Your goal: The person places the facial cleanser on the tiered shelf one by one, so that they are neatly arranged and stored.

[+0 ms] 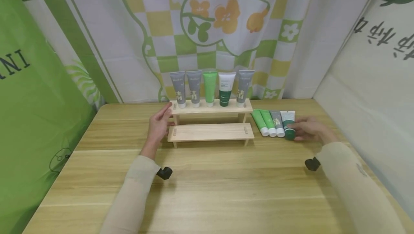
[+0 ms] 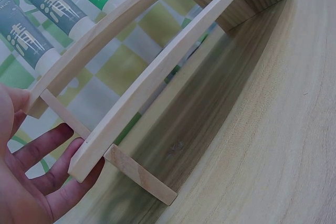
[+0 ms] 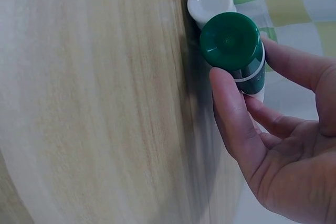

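White tube [image 1: 286, 119], green at its lower end and cap, is on the right part of the desk [image 1: 233, 191], below the far right corner, its cap toward the near side. The right hand [image 1: 307, 128] pinches it by the cap end, fingers on opposite sides; I cannot tell whether it is raised off the wood.

Left of it, side by side on the desk, lie a grey tube [image 1: 277, 123] and 2 green tubes [image 1: 267, 122], all 3 with white caps toward the near side. The leftmost lies just beside the rack's right end.

That rack [image 1: 210, 132] is pale wood with 2 tiers, standing before the middle of the desk's far edge. The left hand [image 1: 158, 124] is at its left end, fingers loosely spread and touching the ends of both tiers.

Behind the lower board and higher, the upper board [image 1: 210, 109] carries 5 tubes upright on their caps. From its left end to its right end: 2 standing grey tubes [image 1: 194, 88], 1 standing green tube [image 1: 210, 86], 1 standing white tube [image 1: 227, 83] with a dark green lower part, and 1 more grey at the right corner.

Past the desk's far edge hangs a checked curtain [image 1: 163, 23] with orange flowers; green cloth [image 1: 48, 93] hangs along the left edge.
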{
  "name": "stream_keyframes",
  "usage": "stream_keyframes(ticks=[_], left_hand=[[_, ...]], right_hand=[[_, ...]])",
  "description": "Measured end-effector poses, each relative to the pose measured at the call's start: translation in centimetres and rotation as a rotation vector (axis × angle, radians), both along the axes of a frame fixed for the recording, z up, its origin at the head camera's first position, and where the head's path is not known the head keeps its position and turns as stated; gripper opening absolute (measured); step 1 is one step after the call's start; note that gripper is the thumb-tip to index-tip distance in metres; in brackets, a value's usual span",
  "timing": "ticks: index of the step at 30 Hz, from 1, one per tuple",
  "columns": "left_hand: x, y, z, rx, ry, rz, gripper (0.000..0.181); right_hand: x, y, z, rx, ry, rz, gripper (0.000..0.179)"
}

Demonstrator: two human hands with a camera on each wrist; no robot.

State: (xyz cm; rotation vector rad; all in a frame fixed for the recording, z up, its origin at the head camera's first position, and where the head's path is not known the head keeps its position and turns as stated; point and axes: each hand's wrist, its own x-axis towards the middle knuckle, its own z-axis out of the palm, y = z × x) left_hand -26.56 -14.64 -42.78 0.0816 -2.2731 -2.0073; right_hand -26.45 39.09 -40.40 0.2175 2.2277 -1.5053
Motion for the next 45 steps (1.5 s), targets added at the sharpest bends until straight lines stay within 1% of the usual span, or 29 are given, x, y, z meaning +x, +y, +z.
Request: stream_keyframes(ticks=[7, 12, 16, 21, 24, 28, 34, 41, 45], left_hand=[[0.1, -0.1, 0.0, 0.014, 0.003, 0.0, 0.043], [0.2, -0.2, 0.0, 0.018, -0.005, 0.0, 0.043], [0.1, -0.3, 0.1, -0.007, -0.004, -0.003, 0.044], [0.0, -0.2, 0.2, -0.015, -0.005, 0.007, 0.044], [0.0, -0.2, 0.2, -0.01, -0.006, 0.014, 0.043], [0.0, -0.1, 0.1, -0.015, -0.003, 0.01, 0.043], [0.0, 0.0, 0.2, -0.012, -0.002, 0.007, 0.043], [0.1, 0.0, 0.1, -0.006, -0.002, 0.018, 0.043], [0.0, 0.0, 0.1, 0.001, 0.003, 0.018, 0.042]], right_hand=[[0.4, -0.5, 0.4, -0.023, 0.024, 0.01, 0.084], [0.8, -1.1, 0.8, -0.051, 0.067, 0.027, 0.085], [1.3, -2.1, 1.2, -0.065, 0.111, 0.039, 0.084], [2.2, -3.6, 1.8, -0.06, 0.167, 0.032, 0.083], [2.8, -4.8, 2.4, -0.08, 0.204, 0.036, 0.082], [3.5, -6.2, 3.1, -0.091, 0.251, 0.043, 0.08], [4.4, -8.1, 3.8, -0.085, 0.307, 0.025, 0.079], [5.3, -10.3, 4.2, -0.084, 0.366, 0.036, 0.074], [5.8, -11.7, 4.3, -0.108, 0.39, 0.038, 0.07]])
